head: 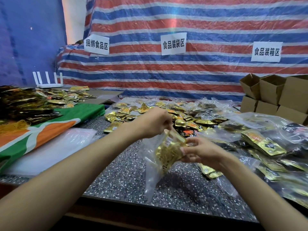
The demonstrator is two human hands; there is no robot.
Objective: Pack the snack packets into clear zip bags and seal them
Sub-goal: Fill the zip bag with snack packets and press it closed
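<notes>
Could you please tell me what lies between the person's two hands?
In the head view, a clear zip bag containing gold packets; the left hand pinches its top, and the right hand holds its side.

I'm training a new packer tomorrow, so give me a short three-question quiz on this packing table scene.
1. True or false: the clear zip bag held by the left hand and right hand is empty.
2. The cardboard boxes stand: A) far right, B) far left, C) under the table.
3. Fill in: the snack packets inside the bag are ___ coloured.
Key: 1 false; 2 A; 3 gold.
</notes>
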